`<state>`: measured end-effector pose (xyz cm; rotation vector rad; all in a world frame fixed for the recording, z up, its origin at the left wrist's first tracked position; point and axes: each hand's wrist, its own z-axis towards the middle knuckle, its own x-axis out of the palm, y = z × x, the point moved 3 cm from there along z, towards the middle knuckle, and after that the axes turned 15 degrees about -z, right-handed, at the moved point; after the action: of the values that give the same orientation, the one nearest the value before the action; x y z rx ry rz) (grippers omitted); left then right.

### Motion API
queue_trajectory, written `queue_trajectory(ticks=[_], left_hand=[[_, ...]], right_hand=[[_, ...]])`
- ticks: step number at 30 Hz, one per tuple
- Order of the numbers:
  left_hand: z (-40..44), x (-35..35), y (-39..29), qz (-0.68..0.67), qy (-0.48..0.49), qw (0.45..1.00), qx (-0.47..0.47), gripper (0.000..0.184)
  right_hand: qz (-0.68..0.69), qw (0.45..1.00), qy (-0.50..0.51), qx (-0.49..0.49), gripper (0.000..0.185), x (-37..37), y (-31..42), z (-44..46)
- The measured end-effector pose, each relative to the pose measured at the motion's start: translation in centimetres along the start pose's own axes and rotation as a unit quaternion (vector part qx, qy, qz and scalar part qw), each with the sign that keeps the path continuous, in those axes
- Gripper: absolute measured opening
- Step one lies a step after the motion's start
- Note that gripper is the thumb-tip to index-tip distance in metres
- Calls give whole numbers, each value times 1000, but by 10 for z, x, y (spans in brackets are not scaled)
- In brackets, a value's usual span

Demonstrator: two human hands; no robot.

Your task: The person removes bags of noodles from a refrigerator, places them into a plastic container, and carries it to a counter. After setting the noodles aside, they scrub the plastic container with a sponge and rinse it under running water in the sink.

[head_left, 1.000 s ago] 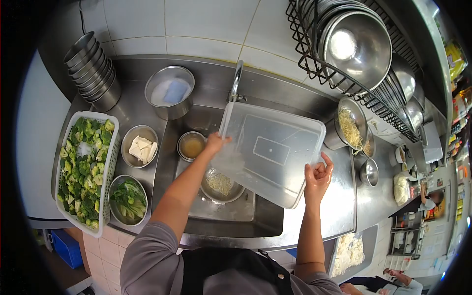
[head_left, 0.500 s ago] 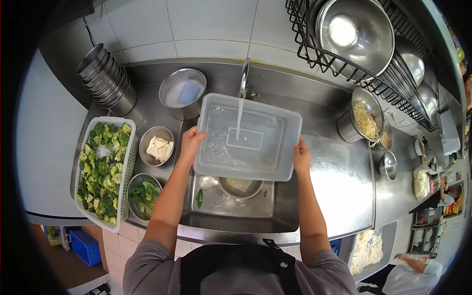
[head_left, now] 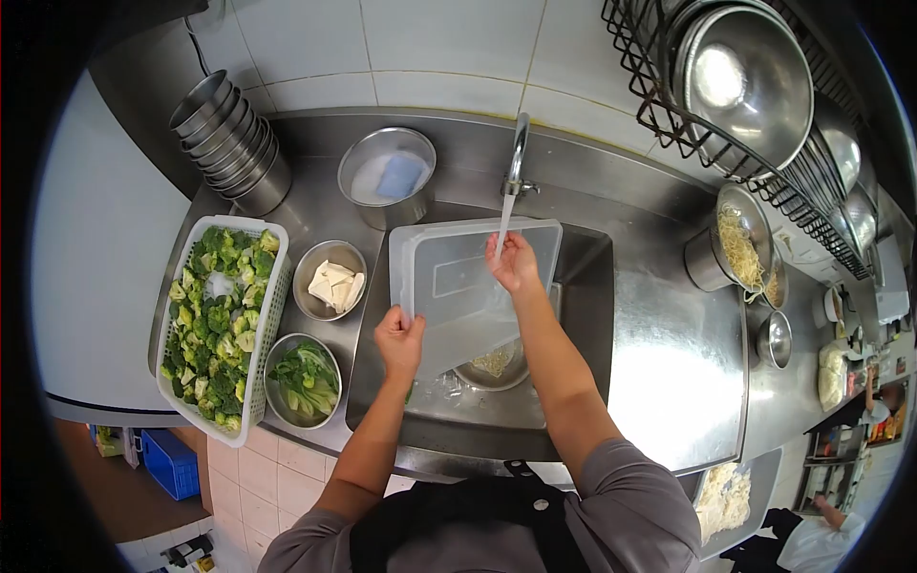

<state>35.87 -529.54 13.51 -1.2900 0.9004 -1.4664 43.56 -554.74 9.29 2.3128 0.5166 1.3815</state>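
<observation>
A translucent plastic container (head_left: 447,253) is tilted over the metal sink (head_left: 585,325). Its left rim is gripped by my left hand (head_left: 399,341), fingers closed around the edge. My right hand (head_left: 513,260) is under the running tap (head_left: 519,158), palm turned up and fingers loosely spread, holding nothing. Water falls onto this hand, in front of the container. Below the container, partly hidden by it, a metal bowl (head_left: 516,379) with pale contents sits in the sink.
On the left are a white basket (head_left: 277,315) of broccoli, a bowl of white blocks (head_left: 334,286), a bowl of leafy greens (head_left: 306,380) and stacked metal pots (head_left: 234,143). A pot with a blue cloth (head_left: 399,177) stands behind. Bean sprouts (head_left: 737,250) and a wire rack (head_left: 697,124) are right.
My right hand has let go of the container's right side and moved left under the water. The container has tilted and turned, with my left hand still on it.
</observation>
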Motion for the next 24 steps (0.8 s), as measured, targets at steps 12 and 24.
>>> queue_trajectory(ticks=[12,24], left_hand=[[14,-6,-13,-20,16,1000,-6,34],[27,-7,17,-68,28,997,13,15]], right_hand=[[-589,799,119,32,19,-35,0,-3],[-823,492,-14,-282,18,-42,-98,-55]])
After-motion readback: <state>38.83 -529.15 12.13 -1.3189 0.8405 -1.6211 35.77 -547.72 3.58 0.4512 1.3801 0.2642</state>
